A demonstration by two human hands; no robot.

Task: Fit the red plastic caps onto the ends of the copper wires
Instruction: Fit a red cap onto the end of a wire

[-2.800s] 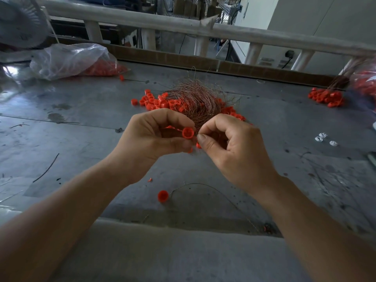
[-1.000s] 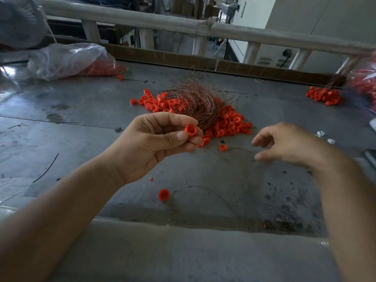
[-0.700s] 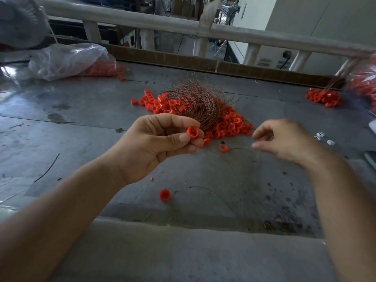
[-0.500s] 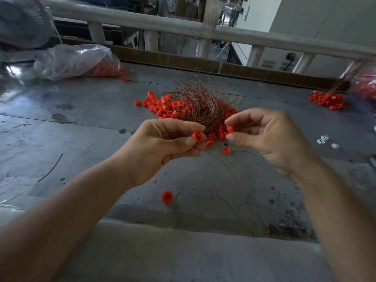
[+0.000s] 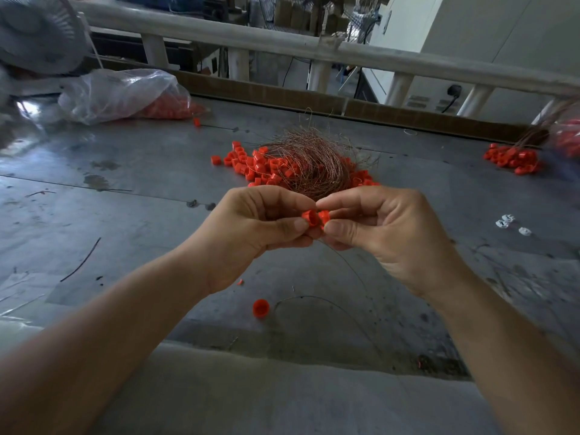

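My left hand (image 5: pixel 251 233) pinches a red cap (image 5: pixel 310 217) between thumb and fingers, its open end facing me. My right hand (image 5: pixel 389 233) pinches a second red cap (image 5: pixel 325 216) right beside it, and the two caps touch. A thin copper wire (image 5: pixel 351 265) curves down from my right fingers toward the table. Behind my hands lies a tangled bundle of copper wires (image 5: pixel 314 161) on a heap of loose red caps (image 5: pixel 260 166). A single red cap (image 5: pixel 260 308) on a wire end lies on the grey table (image 5: pixel 131 221) near me.
A clear plastic bag (image 5: pixel 119 92) holding red caps lies at the far left beside a fan (image 5: pixel 37 32). Another pile of red caps (image 5: pixel 511 158) sits far right. Small white parts (image 5: pixel 510 223) lie right of my hands. A white railing (image 5: pixel 314 51) runs behind the table.
My right hand went out to the right, came back with a second red cap and now meets the left hand. The left hand has kept its cap throughout.
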